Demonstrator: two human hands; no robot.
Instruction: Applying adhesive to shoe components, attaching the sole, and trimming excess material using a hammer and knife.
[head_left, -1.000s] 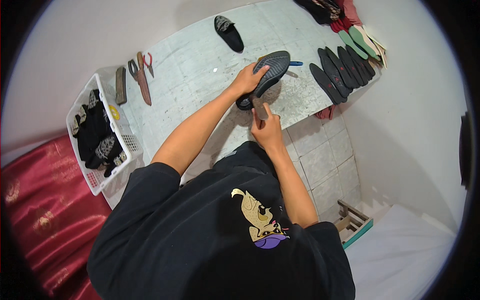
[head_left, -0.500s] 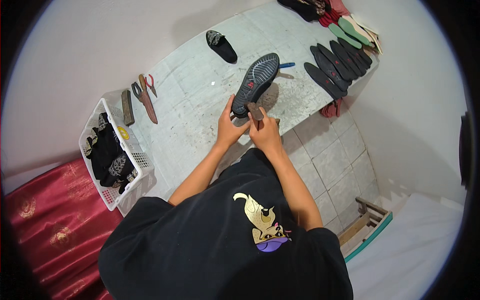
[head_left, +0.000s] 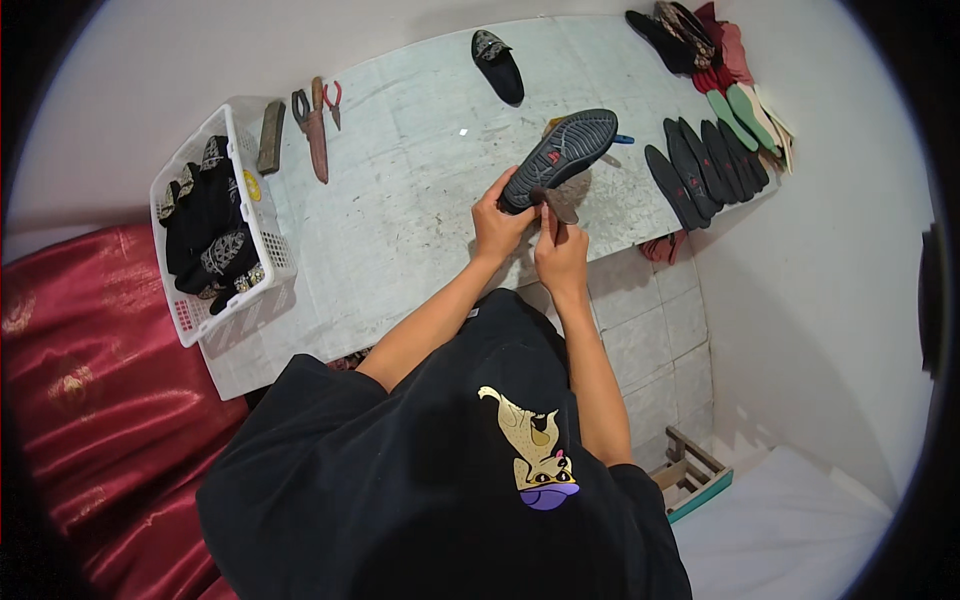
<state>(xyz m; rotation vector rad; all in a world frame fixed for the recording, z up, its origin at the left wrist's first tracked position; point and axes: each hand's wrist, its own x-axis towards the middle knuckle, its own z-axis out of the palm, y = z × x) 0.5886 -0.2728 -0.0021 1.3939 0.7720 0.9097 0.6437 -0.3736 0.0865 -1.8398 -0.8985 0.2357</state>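
My left hand (head_left: 499, 226) is closed round the heel end of a black shoe (head_left: 568, 150), whose ridged grey-black sole with a small red mark faces up. The toe points away to the far right. My right hand (head_left: 562, 255) grips a hammer (head_left: 560, 204), its brown, worn head right by the heel of the sole. Whether the head touches the sole I cannot tell. Most of the hammer's handle is hidden by my fingers. On the table (head_left: 400, 190) beyond lies another black slip-on shoe (head_left: 499, 70) with a patterned band.
Left stands a white basket (head_left: 282, 258) of black patterned shoe uppers. Near it lie a dark block (head_left: 271, 137), scissors (head_left: 301, 108), a sheathed knife (head_left: 317, 145) and red-handled pliers (head_left: 335, 100). Black soles (head_left: 676, 187) and green insoles (head_left: 732, 120) lie right. A blue pen-like item (head_left: 624, 139) sits behind the shoe.
The whole view has shifted and turned a little. The sole is tilted more to the right. Both hands keep their holds, with the hammer head still by the heel.
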